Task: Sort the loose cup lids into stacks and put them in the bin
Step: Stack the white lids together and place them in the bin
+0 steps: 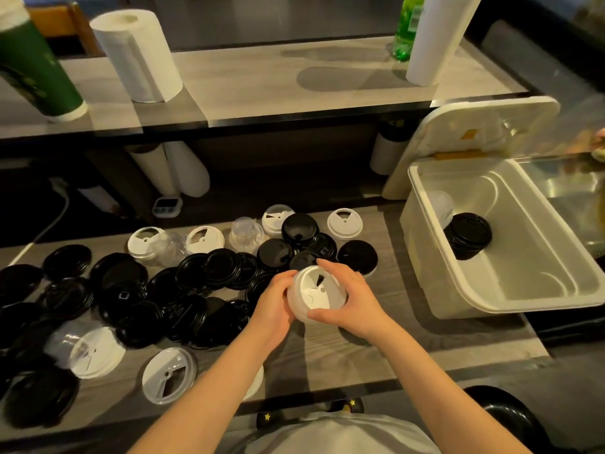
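Both hands hold a stack of white lids just above the table's middle. My left hand grips its left side and my right hand curls round its right and front. Many loose black lids lie spread across the left and centre of the table. Several white lids and clear dome lids lie among them. The white bin stands open at the right, with a stack of black lids and a clear stack inside.
The bin's lid leans upright behind it. A raised shelf holds a paper towel roll, a green cup stack, a green bottle and a white roll. A small timer sits under the shelf.
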{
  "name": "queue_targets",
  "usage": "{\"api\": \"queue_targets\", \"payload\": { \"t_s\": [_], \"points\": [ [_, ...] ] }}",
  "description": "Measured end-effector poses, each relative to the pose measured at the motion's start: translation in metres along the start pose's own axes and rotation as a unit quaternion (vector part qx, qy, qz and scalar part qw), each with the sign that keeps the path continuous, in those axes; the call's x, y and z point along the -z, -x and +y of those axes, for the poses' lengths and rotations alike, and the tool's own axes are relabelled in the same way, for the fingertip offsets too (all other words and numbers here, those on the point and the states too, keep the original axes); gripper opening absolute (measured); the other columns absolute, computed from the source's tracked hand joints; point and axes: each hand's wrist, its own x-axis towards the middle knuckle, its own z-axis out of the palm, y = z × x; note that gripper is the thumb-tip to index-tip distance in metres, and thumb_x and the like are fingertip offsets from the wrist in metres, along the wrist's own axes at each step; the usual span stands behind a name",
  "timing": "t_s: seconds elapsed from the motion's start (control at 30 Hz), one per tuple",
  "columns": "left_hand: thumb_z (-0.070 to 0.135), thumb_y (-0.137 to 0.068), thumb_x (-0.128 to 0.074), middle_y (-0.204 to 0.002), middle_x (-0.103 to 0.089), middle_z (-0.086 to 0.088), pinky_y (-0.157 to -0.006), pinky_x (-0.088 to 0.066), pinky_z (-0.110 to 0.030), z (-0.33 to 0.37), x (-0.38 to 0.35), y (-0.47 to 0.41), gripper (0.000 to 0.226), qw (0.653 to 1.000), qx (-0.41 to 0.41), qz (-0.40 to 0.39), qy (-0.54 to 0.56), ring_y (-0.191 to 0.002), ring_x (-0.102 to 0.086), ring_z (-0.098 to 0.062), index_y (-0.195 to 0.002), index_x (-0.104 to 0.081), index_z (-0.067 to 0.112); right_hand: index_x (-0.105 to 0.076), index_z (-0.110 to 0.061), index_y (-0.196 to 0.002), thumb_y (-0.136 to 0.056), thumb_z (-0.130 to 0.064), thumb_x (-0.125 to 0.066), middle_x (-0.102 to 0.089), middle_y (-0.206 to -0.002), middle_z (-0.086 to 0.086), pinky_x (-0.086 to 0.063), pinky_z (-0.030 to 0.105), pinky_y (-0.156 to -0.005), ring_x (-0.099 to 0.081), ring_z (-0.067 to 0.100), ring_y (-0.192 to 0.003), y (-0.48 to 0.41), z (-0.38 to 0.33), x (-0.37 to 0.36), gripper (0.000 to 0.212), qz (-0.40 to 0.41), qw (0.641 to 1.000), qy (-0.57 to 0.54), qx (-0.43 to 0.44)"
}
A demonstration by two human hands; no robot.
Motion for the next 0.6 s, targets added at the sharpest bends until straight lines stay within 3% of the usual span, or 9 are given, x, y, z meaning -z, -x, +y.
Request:
{"api": "queue_targets", "payload": {
  "t_s": [0.07, 0.13, 0.27, 0.37, 0.47, 0.6],
  "points": [
    [0.024, -0.094, -0.045, -0.094, -0.067, -0.012, -0.071, -0.048, -0.034, 0.001, 0.002, 0.002, 0.027, 1.0, 0.007, -0.014, 0.018, -0.085, -0.063, -0.022, -0.099, -0.066, 0.008, -0.036, -0.036, -0.14, -0.055, -0.068, -0.065, -0.041, -0.139, -0.015, -0.033, 0.032, -0.105, -0.036, 0.012, -0.13, -0.001, 0.0, -0.004, 0.096, -0.004, 0.999, 0.049, 0.018],
    [0.022, -0.094, -0.048, -0.106, -0.065, -0.016, -0.073, -0.049, -0.032, 0.001, 0.005, 0.003, 0.026, 0.999, -0.012, -0.024, -0.02, -0.091, -0.063, -0.022, -0.111, -0.061, 0.007, -0.034, -0.035, -0.142, -0.058, -0.066, -0.065, -0.04, -0.141, -0.015, -0.03, 0.027, -0.104, -0.034, 0.012, -0.131, -0.002, -0.003, -0.006, 0.095, -0.007, 0.997, 0.07, 0.036],
    [0.003, -0.092, -0.046, -0.11, -0.059, -0.01, -0.071, -0.049, -0.028, 0.003, 0.014, 0.011, 0.032, 0.996, -0.042, -0.034, -0.066, -0.091, -0.061, -0.019, -0.123, -0.048, 0.013, -0.031, -0.034, -0.144, -0.067, -0.047, -0.079, -0.038, -0.141, -0.011, -0.024, 0.022, -0.1, -0.031, 0.013, -0.13, -0.002, -0.011, -0.009, 0.092, -0.021, 0.993, 0.097, 0.057],
    [0.0, -0.093, -0.043, -0.11, -0.059, -0.009, -0.07, -0.05, -0.027, 0.007, 0.02, 0.015, 0.033, 0.995, -0.06, -0.04, -0.069, -0.092, -0.061, -0.018, -0.123, -0.048, 0.012, -0.03, -0.045, -0.138, -0.064, -0.038, -0.084, -0.038, -0.135, -0.012, -0.026, 0.025, -0.103, -0.033, 0.014, -0.127, -0.003, -0.012, -0.012, 0.092, -0.037, 0.998, 0.036, 0.047],
    [-0.002, -0.092, -0.042, -0.107, -0.058, -0.006, -0.072, -0.049, -0.028, 0.01, 0.025, 0.017, 0.032, 0.993, -0.077, -0.034, -0.078, -0.091, -0.06, -0.017, -0.119, -0.049, 0.014, -0.034, -0.049, -0.133, -0.073, -0.033, -0.079, -0.044, -0.131, -0.013, -0.038, 0.029, -0.102, -0.041, 0.009, -0.123, -0.002, -0.012, -0.016, 0.077, -0.034, 0.996, -0.084, 0.012],
    [-0.004, -0.092, -0.041, -0.105, -0.057, -0.002, -0.074, -0.047, -0.028, 0.015, 0.035, 0.022, 0.032, 0.989, -0.105, -0.031, -0.096, -0.092, -0.058, -0.015, -0.119, -0.047, 0.013, -0.051, -0.043, -0.122, -0.089, -0.04, -0.056, -0.057, -0.12, -0.007, -0.05, 0.026, -0.075, -0.057, 0.014, -0.107, -0.001, -0.023, -0.025, 0.034, -0.014, 0.966, -0.244, -0.086]
  ]
}}
